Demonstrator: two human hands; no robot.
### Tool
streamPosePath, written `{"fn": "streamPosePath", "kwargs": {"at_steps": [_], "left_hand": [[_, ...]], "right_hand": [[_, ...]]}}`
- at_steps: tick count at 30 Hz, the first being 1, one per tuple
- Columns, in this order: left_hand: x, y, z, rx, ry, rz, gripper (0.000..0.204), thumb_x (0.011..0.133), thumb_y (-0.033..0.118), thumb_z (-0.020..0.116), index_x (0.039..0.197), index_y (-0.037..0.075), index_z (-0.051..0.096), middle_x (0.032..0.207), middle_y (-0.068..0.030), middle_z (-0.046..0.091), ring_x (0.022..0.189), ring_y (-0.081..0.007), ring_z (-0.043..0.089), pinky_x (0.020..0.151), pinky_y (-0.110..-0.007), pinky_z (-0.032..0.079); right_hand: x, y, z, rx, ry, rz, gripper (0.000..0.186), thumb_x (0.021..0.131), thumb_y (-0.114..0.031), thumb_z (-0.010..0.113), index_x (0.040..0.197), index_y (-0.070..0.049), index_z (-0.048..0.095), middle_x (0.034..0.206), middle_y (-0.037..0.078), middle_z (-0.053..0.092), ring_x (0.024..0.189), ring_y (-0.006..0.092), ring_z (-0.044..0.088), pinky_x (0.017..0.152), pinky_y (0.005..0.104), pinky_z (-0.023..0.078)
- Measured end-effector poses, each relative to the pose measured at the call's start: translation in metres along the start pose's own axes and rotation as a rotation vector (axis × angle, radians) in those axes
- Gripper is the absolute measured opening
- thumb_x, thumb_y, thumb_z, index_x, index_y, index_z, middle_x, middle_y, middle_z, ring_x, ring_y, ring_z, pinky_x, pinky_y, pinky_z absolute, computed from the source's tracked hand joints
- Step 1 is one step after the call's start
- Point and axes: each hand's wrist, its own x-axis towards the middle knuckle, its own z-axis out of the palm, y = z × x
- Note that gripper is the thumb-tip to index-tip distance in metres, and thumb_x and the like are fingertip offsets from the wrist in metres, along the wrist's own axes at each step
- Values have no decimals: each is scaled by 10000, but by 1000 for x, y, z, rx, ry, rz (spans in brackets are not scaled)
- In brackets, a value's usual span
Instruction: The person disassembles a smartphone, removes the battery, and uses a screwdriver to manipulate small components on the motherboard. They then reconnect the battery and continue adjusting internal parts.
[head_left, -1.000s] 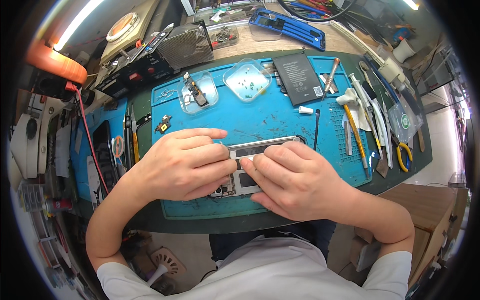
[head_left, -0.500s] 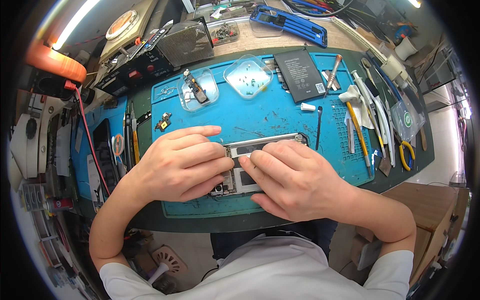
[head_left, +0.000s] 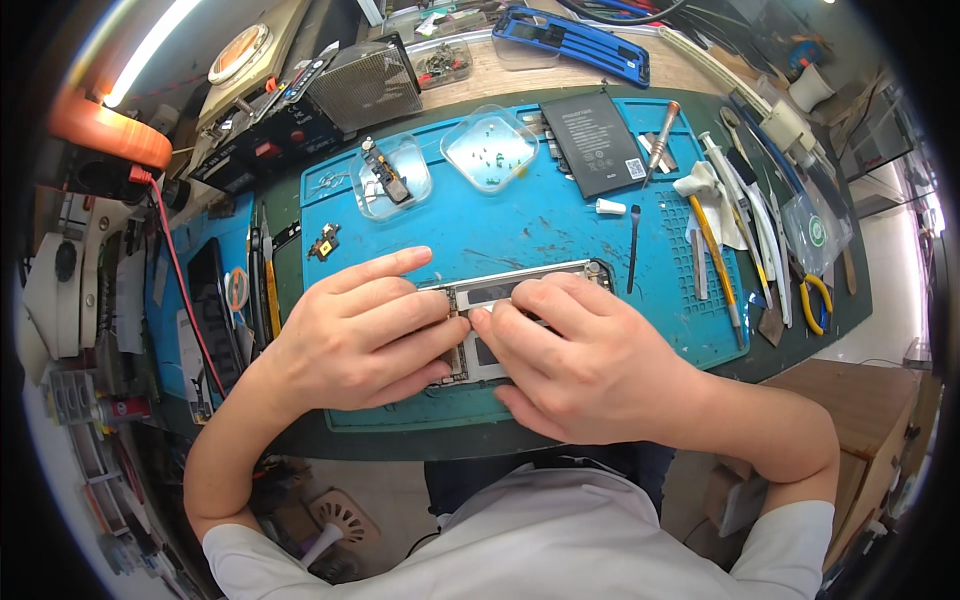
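An opened phone frame (head_left: 487, 292), silver-edged with its inner parts bare, lies flat on the blue work mat (head_left: 390, 415) in front of me. My left hand (head_left: 355, 335) covers its left end, one finger stretched out above it and the others bent around that end. From the right, my right hand (head_left: 580, 345) reaches over the middle of the frame with thumb and forefinger pinched together. The fingertips of both hands nearly meet there. They hide whatever small part lies between them.
Beyond the frame are two clear trays, one with a camera-like module (head_left: 385, 172), one with small screws (head_left: 492, 158). A black battery (head_left: 594, 145), screwdriver (head_left: 662, 142) and black brush (head_left: 634, 248) lie far right. Yellow-handled pliers (head_left: 815, 302) and tweezers are further right; a phone (head_left: 207, 300) lies left.
The view has shifted slightly. My left hand has tilted a little and covers more of the frame's lower left corner; my right hand keeps its pinch at nearly the same spot.
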Motion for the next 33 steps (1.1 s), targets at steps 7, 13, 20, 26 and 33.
{"fn": "streamPosePath", "kwargs": {"at_steps": [7,13,20,26,33], "left_hand": [[-3,20,-1,12,15,-94,391,866,289,791,1172,46,794,1215,-91,763,1097,-266,713,1183,-540,472],[1,25,8,11,41,-88,443,854,215,789,1250,23,748,1180,-100,758,1166,-281,703,1133,-496,511],[2,34,15,-10,84,-155,450,928,257,729,1298,1,736,1148,-114,770,1113,-292,715,1043,-475,531],[4,40,16,42,95,-161,423,924,275,728,1215,-31,746,1129,-135,760,1105,-308,712,1051,-486,533],[16,54,16,132,74,-183,496,864,312,779,1205,-44,731,1100,-125,700,1060,-285,679,1065,-461,529]], "right_hand": [[2,-7,2,46,152,80,461,782,-136,718,1212,26,680,886,61,627,884,243,612,875,357,504],[-3,2,-12,116,93,125,728,752,-57,686,1469,27,588,921,48,706,1000,241,662,939,375,497],[-16,17,-20,115,181,142,682,798,-2,673,1479,-28,633,970,3,753,983,191,689,898,358,483],[-15,16,-7,-22,156,35,511,933,-134,642,1430,-17,663,933,-2,715,929,158,669,833,312,485],[-7,7,-5,-176,156,-57,353,916,-168,667,1218,11,705,914,35,672,879,184,643,787,328,498]]}}
